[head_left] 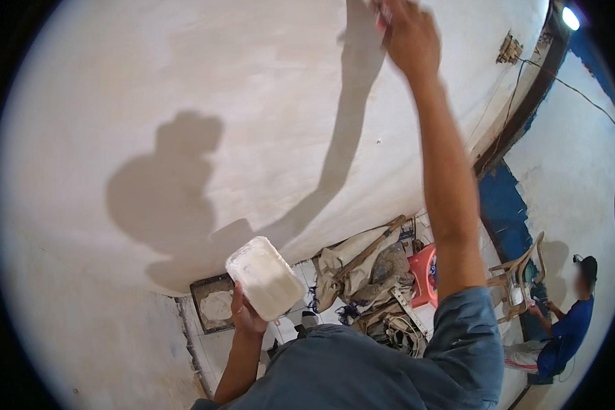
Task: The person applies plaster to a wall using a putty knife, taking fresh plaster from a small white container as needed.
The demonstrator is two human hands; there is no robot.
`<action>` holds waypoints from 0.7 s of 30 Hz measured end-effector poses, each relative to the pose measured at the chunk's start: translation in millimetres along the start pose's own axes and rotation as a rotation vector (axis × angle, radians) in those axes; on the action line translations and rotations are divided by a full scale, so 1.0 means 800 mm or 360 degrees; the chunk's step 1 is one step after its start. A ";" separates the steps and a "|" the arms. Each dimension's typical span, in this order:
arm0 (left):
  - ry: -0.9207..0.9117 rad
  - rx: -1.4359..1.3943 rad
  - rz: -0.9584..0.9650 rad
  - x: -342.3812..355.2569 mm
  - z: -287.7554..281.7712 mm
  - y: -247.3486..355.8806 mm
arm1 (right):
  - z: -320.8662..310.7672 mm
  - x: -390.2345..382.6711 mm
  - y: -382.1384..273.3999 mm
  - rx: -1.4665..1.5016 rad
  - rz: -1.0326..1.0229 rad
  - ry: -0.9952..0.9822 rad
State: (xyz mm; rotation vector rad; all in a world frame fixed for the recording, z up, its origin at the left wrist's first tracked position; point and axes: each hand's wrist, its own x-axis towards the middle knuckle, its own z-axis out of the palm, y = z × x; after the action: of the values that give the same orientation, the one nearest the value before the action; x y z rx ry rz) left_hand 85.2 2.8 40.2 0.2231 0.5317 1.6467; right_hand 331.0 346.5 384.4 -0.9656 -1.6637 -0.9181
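My right hand [410, 37] is raised high against the white wall [266, 82], its fingers closed on a small reddish tool [383, 19], mostly hidden and cut off by the top edge. My left hand [246, 307], low in the middle, grips the side of a white rectangular tray [266, 277] coated inside with pale paste. My shadow falls across the wall.
Below stand a dark shallow tray [203, 305] with white material, a heap of sheets and tools [355, 273], and a red plastic stool [424, 273]. At right, a co-worker [570, 328] is beside a chair [512, 287]. A wire [574, 92] runs along the upper right.
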 end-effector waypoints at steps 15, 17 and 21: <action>0.0192 0.0014 0.0020 0.001 -0.001 -0.004 | -0.002 -0.408 -0.138 0.1552 0.1212 -0.0906; 0.0214 0.0001 0.0041 0.002 -0.008 -0.005 | -0.053 -0.326 -0.163 0.1960 0.1503 -0.0735; 0.0195 -0.0038 -0.0059 0.002 0.008 -0.004 | -0.108 -0.283 -0.198 0.2218 0.1586 -0.0987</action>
State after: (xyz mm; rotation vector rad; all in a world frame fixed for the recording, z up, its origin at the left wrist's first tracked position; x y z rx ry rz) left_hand 91.0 5.6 44.0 0.0945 0.6052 1.6368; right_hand 268.1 165.1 167.7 -0.8339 -1.4543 1.1953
